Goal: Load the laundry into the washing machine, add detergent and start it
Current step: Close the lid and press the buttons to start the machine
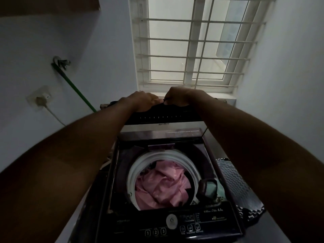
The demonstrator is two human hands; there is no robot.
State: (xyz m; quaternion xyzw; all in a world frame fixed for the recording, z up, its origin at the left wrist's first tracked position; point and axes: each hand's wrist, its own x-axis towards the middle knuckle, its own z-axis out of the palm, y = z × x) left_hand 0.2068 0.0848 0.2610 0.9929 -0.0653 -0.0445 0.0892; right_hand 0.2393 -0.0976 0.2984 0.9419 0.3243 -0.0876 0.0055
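A dark top-loading washing machine [112, 181] stands below me with its lid [166, 118] raised and folded back toward the window. Pink laundry [163, 186] fills the white-rimmed drum [133, 172]. My left hand [142, 100] and my right hand [182, 98] both grip the lid's top edge, fingers curled over it. A dark-and-teal detergent compartment [208, 188] sits at the drum's right side. The control panel [175, 223] with a round dial and numbered buttons runs along the front.
A barred window [192, 42] fills the wall behind the machine. On the left wall are a tap with a green hose [73, 85] and a socket with a plug [41, 99]. A zigzag-patterned cloth or basket [240, 186] lies right of the machine.
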